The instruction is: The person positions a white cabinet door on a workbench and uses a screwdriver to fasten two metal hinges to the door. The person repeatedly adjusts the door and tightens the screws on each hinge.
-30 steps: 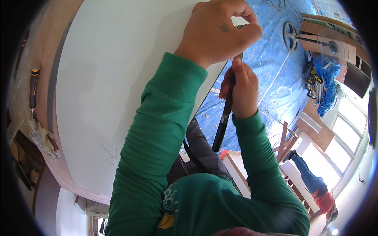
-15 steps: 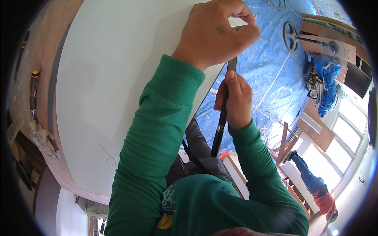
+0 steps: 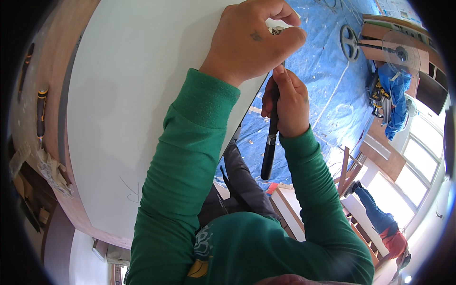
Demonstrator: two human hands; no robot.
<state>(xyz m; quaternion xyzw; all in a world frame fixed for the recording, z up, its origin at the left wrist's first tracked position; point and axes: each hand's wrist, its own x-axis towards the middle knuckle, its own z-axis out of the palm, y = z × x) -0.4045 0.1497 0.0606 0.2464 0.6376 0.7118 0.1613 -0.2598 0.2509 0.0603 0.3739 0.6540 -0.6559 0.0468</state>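
Right hand (image 3: 291,104) now higher, nearer the left hand (image 3: 251,42), its grip closed round a long thin black tool (image 3: 269,159), beside a big flat white board (image 3: 118,118), left grip curled, cannot tell what it holds

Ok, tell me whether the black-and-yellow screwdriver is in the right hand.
No, the screwdriver lies apart at far left, and the right hand grips a black-handled tool.

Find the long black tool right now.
In the head view, the long black tool is right of centre, in the right hand, below the left hand.
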